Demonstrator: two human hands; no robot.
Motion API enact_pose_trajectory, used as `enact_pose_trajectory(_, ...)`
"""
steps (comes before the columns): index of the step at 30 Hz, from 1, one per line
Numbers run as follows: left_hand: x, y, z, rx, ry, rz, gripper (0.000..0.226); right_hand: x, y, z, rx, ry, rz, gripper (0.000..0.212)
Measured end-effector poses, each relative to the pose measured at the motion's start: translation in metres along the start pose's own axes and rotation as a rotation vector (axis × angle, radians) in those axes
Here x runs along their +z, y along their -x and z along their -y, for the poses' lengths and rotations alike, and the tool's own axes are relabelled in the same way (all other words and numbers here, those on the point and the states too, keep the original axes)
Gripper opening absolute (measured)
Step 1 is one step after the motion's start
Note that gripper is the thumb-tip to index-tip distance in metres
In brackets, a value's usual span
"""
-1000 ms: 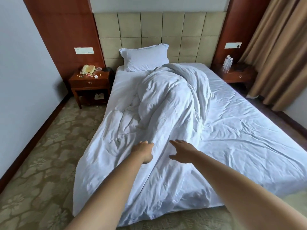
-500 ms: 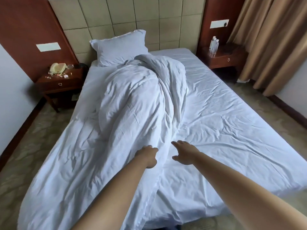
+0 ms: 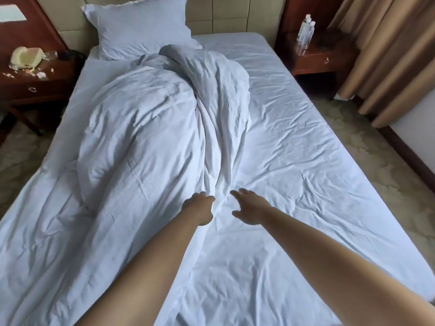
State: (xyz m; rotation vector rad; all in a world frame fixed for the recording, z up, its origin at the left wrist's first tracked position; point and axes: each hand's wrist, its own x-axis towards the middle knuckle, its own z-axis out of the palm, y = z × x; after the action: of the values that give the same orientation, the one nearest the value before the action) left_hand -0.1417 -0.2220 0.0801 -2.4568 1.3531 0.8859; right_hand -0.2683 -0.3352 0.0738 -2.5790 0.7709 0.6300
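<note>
Hotel bedroom: bed (image 3: pixel 294 161), padded headboard (image 3: pixel 235 17), twin nightstands (image 3: pixel 324 62).

Two hands (image 3: pixel 200 208) (image 3: pixel 250 208); one duvet (image 3: pixel 141 137); one pillow (image 3: pixel 138 27)

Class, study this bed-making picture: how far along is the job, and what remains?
Done: the sheet lies spread, though creased, and the pillow sits at the head. In hand: the left hand curls at the edge of the bunched duvet, grip unclear; the right hand reaches open beside it. Left: spreading the duvet across the bare right half.

Bunched duvet (image 3: pixel 164 128) blocks left; bare sheet (image 3: pixel 306 149) (right) open.
</note>
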Motion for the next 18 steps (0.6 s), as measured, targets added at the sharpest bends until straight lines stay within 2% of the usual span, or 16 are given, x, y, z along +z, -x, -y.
enact_pose_trajectory(8, -0.017, -0.108, -0.025, -0.114, 0.111, -0.008, 0.053, -0.037, -0.124, -0.077, -0.248, 0.290, -0.064, 0.068)
enact_pose_trajectory(11, -0.014, -0.150, -0.031, -0.123, 0.130, 0.006, 0.055, -0.046, -0.174, -0.098, -0.324, 0.485, -0.093, 0.072)
enact_pose_trajectory(15, -0.016, -0.192, -0.034, -0.195, 0.183, -0.022, 0.042, -0.049, -0.230, -0.110, -0.482, 0.862, -0.124, 0.074)
enact_pose_trajectory(18, -0.011, -0.214, -0.031, -0.239, 0.203, -0.008, 0.046, -0.049, -0.264, -0.108, -0.549, 1.056, -0.139, 0.077)
